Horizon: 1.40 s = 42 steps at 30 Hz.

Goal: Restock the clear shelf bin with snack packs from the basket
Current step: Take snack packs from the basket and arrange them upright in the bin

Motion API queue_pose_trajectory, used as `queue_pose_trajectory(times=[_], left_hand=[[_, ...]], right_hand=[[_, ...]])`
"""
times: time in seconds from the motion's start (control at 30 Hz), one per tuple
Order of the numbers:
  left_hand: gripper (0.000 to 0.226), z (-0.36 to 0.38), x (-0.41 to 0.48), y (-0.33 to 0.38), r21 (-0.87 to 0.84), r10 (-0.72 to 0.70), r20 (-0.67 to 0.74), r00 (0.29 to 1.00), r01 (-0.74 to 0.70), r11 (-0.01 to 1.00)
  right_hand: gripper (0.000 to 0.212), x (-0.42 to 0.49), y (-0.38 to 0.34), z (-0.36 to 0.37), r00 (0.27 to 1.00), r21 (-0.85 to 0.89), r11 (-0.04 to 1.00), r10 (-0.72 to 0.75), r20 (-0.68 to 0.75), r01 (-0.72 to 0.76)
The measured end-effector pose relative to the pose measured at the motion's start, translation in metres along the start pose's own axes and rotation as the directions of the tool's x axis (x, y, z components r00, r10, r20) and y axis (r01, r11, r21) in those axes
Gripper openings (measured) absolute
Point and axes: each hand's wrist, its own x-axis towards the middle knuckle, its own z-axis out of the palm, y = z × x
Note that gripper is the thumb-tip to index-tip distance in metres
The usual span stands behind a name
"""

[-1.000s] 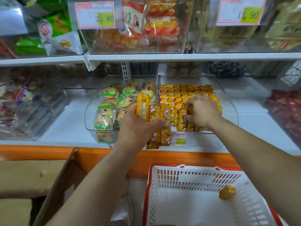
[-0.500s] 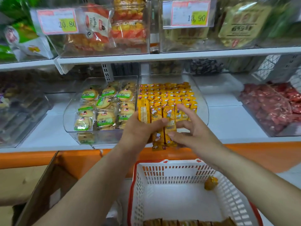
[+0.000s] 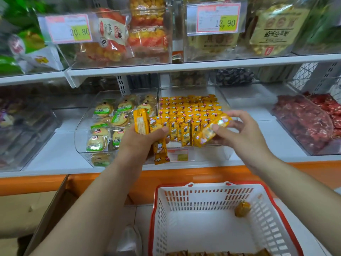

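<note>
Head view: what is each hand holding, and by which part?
The left hand holds a bunch of yellow snack packs around their middles. The right hand pinches a single yellow pack near its middle, tilted, by the clear bin.

Packs (image 3: 217,253) in basket (image 3: 203,198) cut by bottom edge; held pack (image 3: 212,132) in right hand (image 3: 239,134) blurred

Hands: two, left hand (image 3: 140,143), right hand (image 3: 239,133); held packs (image 3: 141,122) in left hand: at least two showing, full count hidden by fingers; single pack (image 3: 212,131) pinched in right hand: one; clear bins just beyond hands: two, cake bin (image 3: 81,137) past left hand, yellow-pack bin (image 3: 208,154) past right hand; stocked packs (image 3: 186,108): dozens, too many to count; basket (image 3: 208,185) below hands: one; loose yellow piece (image 3: 242,209) inside: one; price tags (image 3: 69,28) above hands: two; small tag (image 3: 178,155) between hands: one
</note>
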Motion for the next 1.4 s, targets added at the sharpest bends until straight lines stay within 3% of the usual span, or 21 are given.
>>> queue_pose_trajectory(times=[0.13,0.23,0.33,0.47,0.7,0.93,0.97,1.03,1.1,1.13,1.27,1.4], left_hand=[[0.038,-0.013,0.003,0.0,-0.018,-0.011,-0.02,1.0,0.011,1.0],[0.035,-0.019,0.004,-0.001,0.024,-0.007,-0.022,1.0,0.007,1.0],[0.028,-0.026,0.005,-0.002,0.033,0.006,-0.04,0.999,-0.004,0.999],[0.034,-0.032,0.005,-0.001,0.032,0.006,-0.053,0.999,-0.004,0.999],[0.033,-0.034,0.007,0.001,0.028,0.008,-0.048,0.999,-0.006,1.0],[0.039,-0.027,0.006,0.003,-0.006,-0.072,0.005,0.997,0.072,0.997],[0.039,-0.026,0.005,0.003,-0.013,-0.087,0.016,0.996,0.087,0.996],[0.035,-0.022,0.004,0.003,-0.048,-0.129,0.035,0.991,0.13,0.99],[0.033,-0.016,0.002,0.003,-0.114,-0.181,0.042,0.983,0.185,0.976],[0.031,-0.012,0.001,0.003,-0.139,-0.195,0.055,0.979,0.201,0.97],[0.011,0.008,-0.006,-0.003,-0.143,-0.157,0.179,0.971,0.183,0.973],[0.014,0.027,-0.014,-0.01,-0.146,-0.097,0.255,0.962,0.138,0.98]], right_hand=[[0.037,0.04,0.001,0.026,0.983,-0.271,0.945,-0.182,0.021,0.181],[0.033,0.072,0.009,0.054,0.963,-0.502,0.824,-0.186,0.197,0.262],[0.038,0.097,0.027,0.079,0.926,-0.689,0.637,-0.112,0.362,0.346],[0.045,0.117,0.045,0.095,0.901,-0.854,0.295,-0.071,0.428,0.429],[0.05,0.126,0.057,0.092,0.93,-0.899,0.24,-0.054,0.364,0.365],[0.066,0.111,0.043,0.089,0.948,-0.901,0.294,-0.097,0.302,0.318],[0.065,0.104,0.036,0.085,0.954,-0.891,0.34,-0.114,0.278,0.3],[0.054,0.084,0.021,0.075,0.967,-0.799,0.546,-0.14,0.212,0.254],[0.037,0.053,0.007,0.062,0.976,-0.59,0.783,-0.099,0.193,0.196],[0.031,0.034,0.001,0.054,0.975,-0.495,0.854,-0.06,0.214,0.161],[0.034,-0.03,-0.012,0.034,0.939,-0.228,0.972,0.13,0.318,-0.058],[0.065,-0.056,-0.011,0.028,0.904,-0.081,0.97,0.244,0.352,-0.23]])
